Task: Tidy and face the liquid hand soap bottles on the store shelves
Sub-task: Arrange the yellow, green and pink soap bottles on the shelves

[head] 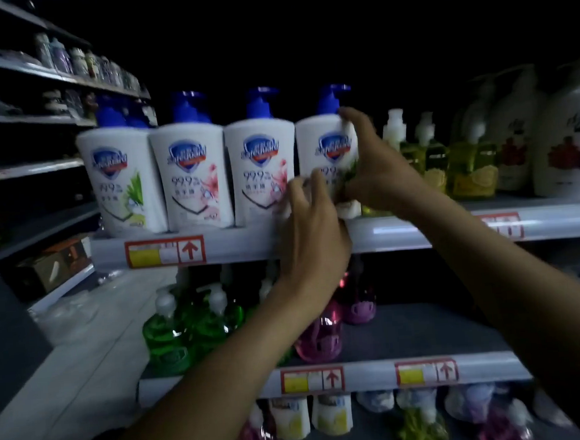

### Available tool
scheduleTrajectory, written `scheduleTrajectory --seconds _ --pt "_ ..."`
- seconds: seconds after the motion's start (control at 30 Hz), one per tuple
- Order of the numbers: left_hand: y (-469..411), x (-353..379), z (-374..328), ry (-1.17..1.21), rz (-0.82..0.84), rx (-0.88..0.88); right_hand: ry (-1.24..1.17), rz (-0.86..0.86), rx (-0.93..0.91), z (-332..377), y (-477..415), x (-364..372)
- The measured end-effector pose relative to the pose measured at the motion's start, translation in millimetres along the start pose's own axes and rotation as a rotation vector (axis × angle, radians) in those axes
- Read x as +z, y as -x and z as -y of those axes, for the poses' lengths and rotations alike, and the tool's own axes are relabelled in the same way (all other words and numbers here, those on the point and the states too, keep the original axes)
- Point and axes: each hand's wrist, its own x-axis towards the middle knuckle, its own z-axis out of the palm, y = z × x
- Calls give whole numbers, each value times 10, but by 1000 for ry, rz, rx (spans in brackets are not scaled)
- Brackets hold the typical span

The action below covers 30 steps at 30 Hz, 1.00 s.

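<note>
White soap bottles with blue pumps stand in a row on the shelf. Both hands are on the last bottle in the row. The right hand wraps around its far side, with one finger up by the pump. The left hand curls around its bottom, at the shelf edge. Just left of the hands stand three more white bottles, all facing out. To do this step well, I think the hands should turn the bottle slowly, keep it flat on the shelf, and line it up with the others without bumping them.
</note>
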Motion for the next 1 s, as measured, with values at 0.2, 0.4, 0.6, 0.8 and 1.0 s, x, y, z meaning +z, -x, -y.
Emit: scheduleTrajectory --seconds 0.2,0.4,0.6,0.8,1.0 --pt "374 -215 200 55 -4 164 179 -287 -166 -4 681 174" --pt "1573 -53 1192 -149 412 578 -13 14 -253 -343 2020 965" --pt "2526 323 2281 -502 1442 -267 166 840 129 -924 2815 2116" --pt "2576 395 3071 -445 971 -842 246 1125 153 -1048 2902 2967" --pt "2764 642 3391 -122 863 -959 86 1161 280 -1079 2877 3556"
